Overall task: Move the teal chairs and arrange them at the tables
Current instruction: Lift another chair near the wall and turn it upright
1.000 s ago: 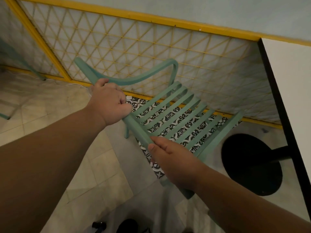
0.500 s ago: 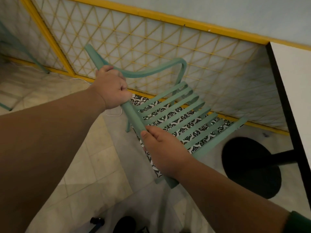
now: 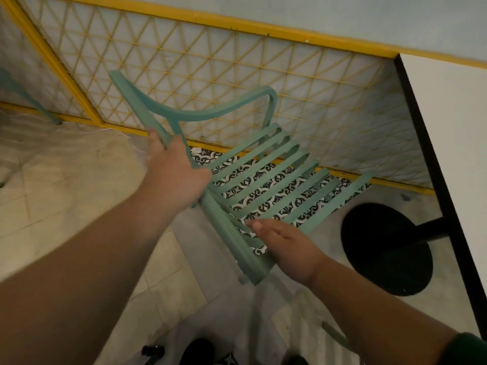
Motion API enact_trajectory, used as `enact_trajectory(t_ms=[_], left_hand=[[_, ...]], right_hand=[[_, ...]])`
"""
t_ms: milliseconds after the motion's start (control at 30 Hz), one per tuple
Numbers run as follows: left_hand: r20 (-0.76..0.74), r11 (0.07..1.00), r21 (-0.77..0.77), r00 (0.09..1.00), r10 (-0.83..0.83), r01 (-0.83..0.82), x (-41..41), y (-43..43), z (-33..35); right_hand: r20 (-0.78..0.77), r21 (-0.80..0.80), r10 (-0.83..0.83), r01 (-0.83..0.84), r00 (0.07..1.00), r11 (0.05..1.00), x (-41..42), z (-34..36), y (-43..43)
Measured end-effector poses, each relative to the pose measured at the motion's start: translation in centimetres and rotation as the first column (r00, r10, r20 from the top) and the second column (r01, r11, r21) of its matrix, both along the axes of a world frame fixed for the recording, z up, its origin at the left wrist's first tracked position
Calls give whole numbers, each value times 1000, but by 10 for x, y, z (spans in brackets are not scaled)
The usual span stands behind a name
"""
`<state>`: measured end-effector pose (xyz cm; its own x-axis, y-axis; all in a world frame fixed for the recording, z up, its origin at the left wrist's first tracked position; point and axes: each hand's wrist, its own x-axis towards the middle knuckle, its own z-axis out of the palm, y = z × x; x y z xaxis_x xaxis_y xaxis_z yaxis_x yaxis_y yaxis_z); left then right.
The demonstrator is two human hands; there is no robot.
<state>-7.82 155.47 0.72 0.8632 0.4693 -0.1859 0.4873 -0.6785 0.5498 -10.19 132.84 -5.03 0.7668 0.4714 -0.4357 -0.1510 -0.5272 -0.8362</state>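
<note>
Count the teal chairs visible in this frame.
2: one chair at centre; a second chair's leg at the left edge. A teal piece bottom right may be a third.

One wide-angle camera sits on the person's head, facing forward and steeply down at close range. The arms enter from 7 and 5 o'clock, reaching to the left hand point(image 3: 175, 177) and right hand point(image 3: 287, 248) at the teal chair point(image 3: 229, 233) in the centre. The lattice fence point(image 3: 210, 61) spans 12 o'clock and the white table point(image 3: 453, 127) fills 3 o'clock.
</note>
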Motion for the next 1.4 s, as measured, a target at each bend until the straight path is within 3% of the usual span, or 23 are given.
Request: enact_trajectory(t_ms=[167,300,900,1400], left_hand=[[23,980,-135,989,149,-145,-35,-71,-7],[49,976,-124,981,186,-179,-29,-71,-7],[-3,990,-101,995,97,-97,-34,-37,-4],[108,994,-88,993,-57,67,-25,18,-13]], right_hand=[[138,-306,212,-162,967,938,9,-41,-29],[197,-387,300,-207,933,899,17,-51,-32],[270,-420,314,-182,910,889,-9,-52,0],[342,-470,333,-147,879,870,-33,-49,54]])
